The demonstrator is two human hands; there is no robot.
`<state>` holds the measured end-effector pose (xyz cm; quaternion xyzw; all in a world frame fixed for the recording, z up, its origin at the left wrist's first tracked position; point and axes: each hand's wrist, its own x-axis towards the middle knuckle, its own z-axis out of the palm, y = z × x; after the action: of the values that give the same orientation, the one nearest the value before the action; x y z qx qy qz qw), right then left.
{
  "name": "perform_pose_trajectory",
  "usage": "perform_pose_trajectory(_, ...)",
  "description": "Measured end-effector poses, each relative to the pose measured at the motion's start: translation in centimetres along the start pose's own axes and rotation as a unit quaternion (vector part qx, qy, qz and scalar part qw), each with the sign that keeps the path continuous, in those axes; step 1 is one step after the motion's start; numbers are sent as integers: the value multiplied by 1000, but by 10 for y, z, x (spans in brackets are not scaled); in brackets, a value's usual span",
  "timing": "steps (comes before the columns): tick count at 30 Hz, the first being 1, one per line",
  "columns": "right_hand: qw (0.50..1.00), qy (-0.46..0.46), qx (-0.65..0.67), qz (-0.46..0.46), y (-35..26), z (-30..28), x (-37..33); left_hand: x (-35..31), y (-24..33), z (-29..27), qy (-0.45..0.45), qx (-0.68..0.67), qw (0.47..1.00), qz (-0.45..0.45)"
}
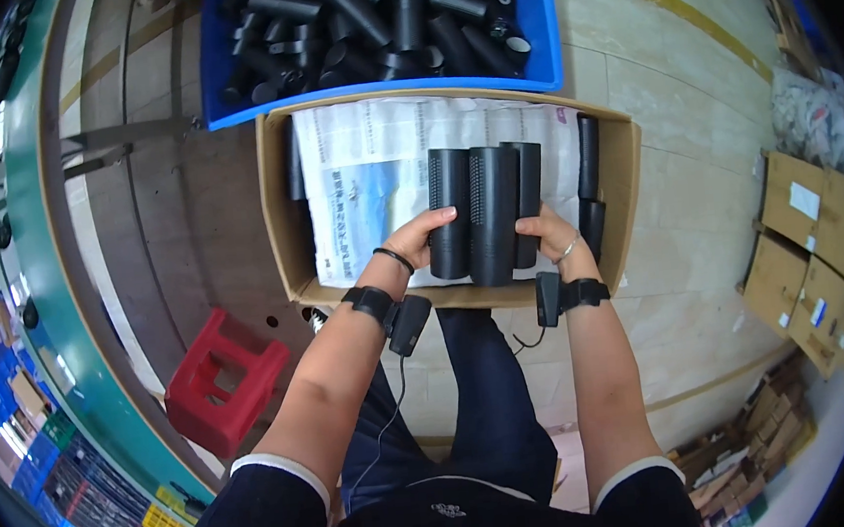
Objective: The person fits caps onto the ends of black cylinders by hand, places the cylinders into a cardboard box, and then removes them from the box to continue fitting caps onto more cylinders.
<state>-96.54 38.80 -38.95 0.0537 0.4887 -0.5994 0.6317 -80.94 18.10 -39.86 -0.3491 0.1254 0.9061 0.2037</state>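
Observation:
Three black cylindrical tubes (492, 207) stand side by side between my hands, over an open cardboard box (628, 175). Rows of small holes run along two of them. My left hand (418, 236) presses the outer side of the left tube, its thumb across the front. On the other side, my right hand (548, 231) grips the right tube with its thumb in front. Beneath them a printed paper sheet (355, 134) covers most of the box's contents. More black tubes (588, 159) show along the box's right inner wall.
A blue bin (387, 96) heaped with black tubes and fittings stands just beyond the box. To the left are a red plastic stool (222, 381) and a long green-edged bench (41, 216). Cardboard cartons (803, 260) and a clear plastic bag (811, 119) sit at the right.

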Motion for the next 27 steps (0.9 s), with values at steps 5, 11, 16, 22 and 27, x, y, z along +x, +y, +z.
perform_pose_trajectory(5,999,-38,-25,22,14,123,-25,-140,-10,-11,13,-44,997,66)
perform_pose_trajectory(11,981,-171,-92,5,-25,374,-75,-369,7,-17,-57,-109,972,202)
perform_pose_trajectory(16,932,-299,-199,43,14,591,-95,-594,-11,-51,-60,-185,927,322)
perform_pose_trajectory(22,880,-384,-253,121,102,852,-98,-818,-54,-149,52,-241,834,493)
perform_pose_trajectory(27,801,-475,-304,198,205,925,-47,-857,-109,-238,82,-312,759,565)
